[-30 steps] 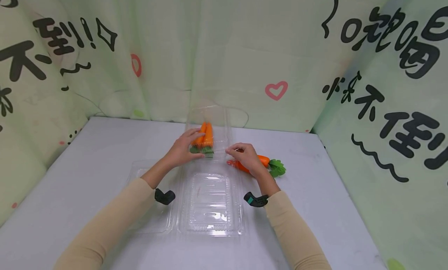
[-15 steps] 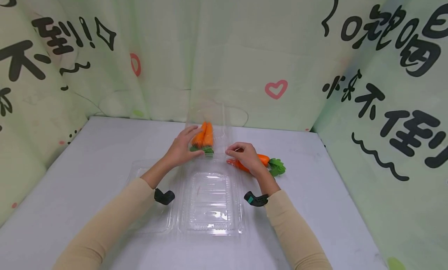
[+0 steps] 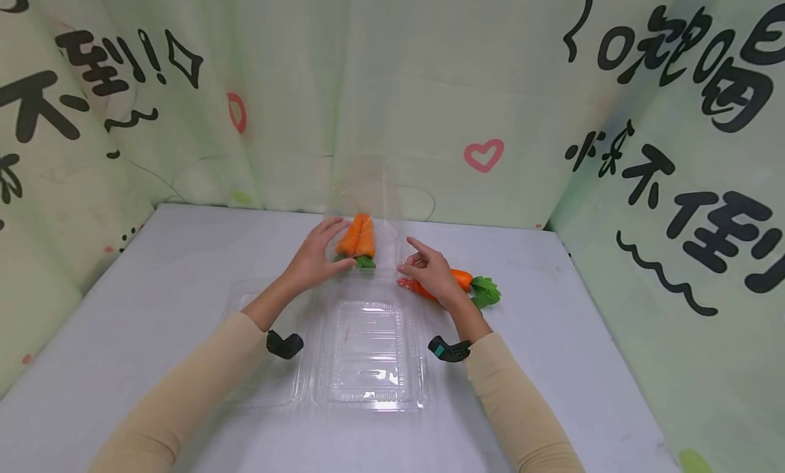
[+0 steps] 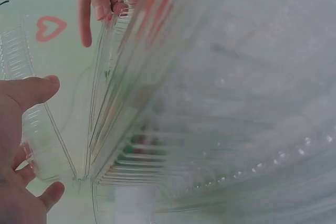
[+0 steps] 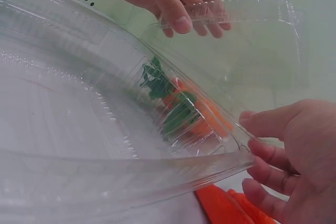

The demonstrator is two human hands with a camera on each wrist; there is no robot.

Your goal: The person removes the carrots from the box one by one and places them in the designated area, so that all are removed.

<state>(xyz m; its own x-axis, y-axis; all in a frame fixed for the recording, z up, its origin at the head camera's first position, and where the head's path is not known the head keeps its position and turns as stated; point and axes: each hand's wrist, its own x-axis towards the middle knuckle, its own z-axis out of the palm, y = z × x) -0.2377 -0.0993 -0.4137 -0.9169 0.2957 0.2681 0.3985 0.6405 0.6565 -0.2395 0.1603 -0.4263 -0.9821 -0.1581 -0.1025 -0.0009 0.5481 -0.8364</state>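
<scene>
A: Eyes on the left hand (image 3: 315, 258)! Its grip is narrow at the edge, thumb on the near side of the clear lid (image 5: 252, 11), fingers behind the plastic. That lid leans upright at the far side of the desk (image 3: 527, 309).

B: And the right hand (image 3: 432, 272)? What has it got?

A: A corner! Thumb and lower fingers pinch the near right corner of the clear container (image 3: 388, 248), the grip nearly closed, while the index finger points straight out, away from the plastic.

B: Lovely detail. And there are the carrots (image 3: 356, 238), two of them, lying side by side in that container between the hands, green ends towards the person.

A: Another one out on the desk, too! The loose carrot (image 3: 463, 280) lies just beyond the right wrist, leaves to the right, partly hidden behind the hand.

B: Nearer the person, front and centre, there's a clear tray (image 3: 371, 354), ribbed across its base, with a second transparent piece (image 3: 264, 371) just left of it, partly under the left forearm.

A: Beige sleeves (image 3: 205, 384) on both arms, and behind it all a pale green curtain (image 3: 417, 84) with bold black lettering!
</scene>
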